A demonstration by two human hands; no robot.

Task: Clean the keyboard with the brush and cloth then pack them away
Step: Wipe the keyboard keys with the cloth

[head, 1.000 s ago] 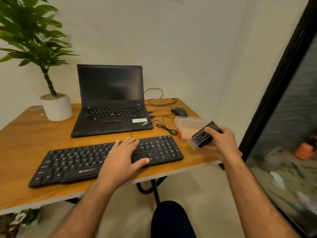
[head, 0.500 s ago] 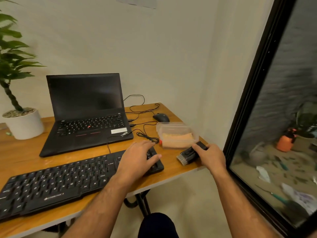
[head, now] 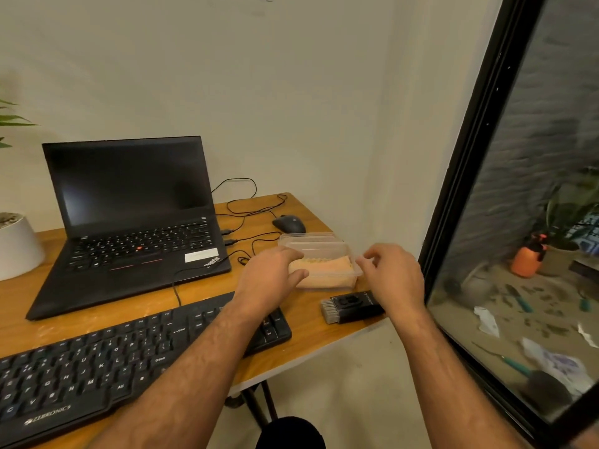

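Note:
A black keyboard (head: pixel 129 361) lies along the desk's front edge. Behind its right end stands a clear plastic container (head: pixel 319 246) with a lid on, and an orange cloth (head: pixel 327 272) folded inside. My left hand (head: pixel 272 281) grips the container's left side, fingers over the rim and thumb against the wall. The curled fingertips of my right hand (head: pixel 393 277) are at the container's right front corner; I cannot tell if they touch it. The black brush (head: pixel 353 307) lies flat on the desk below that hand, bristles pointing left, with nothing holding it.
An open black laptop (head: pixel 129 222) sits behind the keyboard, with cables and a black mouse (head: pixel 289 223) to its right. A white plant pot (head: pixel 16 246) stands at the far left. The wooden desk (head: pixel 207 299) ends just right of the brush, beside a dark-framed window (head: pixel 466 176).
My right hand set the brush down on the desk and let go. Both hands then moved to the container; the left came off the keyboard. My view swung right.

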